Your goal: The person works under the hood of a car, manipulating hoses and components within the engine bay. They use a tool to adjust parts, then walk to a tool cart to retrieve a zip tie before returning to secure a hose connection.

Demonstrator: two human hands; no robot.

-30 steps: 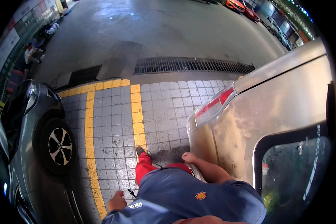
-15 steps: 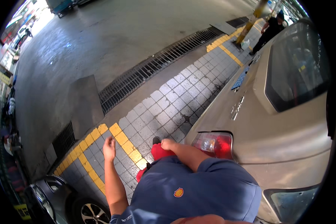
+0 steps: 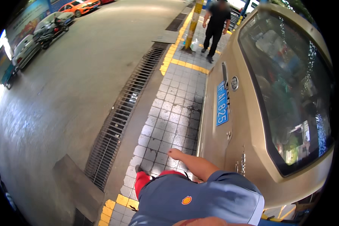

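right hand (image 3: 174, 153) hung apart from gold tailgate (image 3: 245, 130), grip couldn't be told | left hand was out of view | tailgate stood shut, no handling showed

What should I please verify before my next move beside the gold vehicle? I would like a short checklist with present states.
1. Right hand unburdened: ok, no object shows in it.
2. Left hand visible: not ok, it is out of the picture.
3. Visible shoe off the drain grate: ok, it is on the tiles.
4. Right forearm apart from the gold vehicle: cannot tell, they overlap in this view.
5. Tiled way ahead without people: not ok, a person in black is there.
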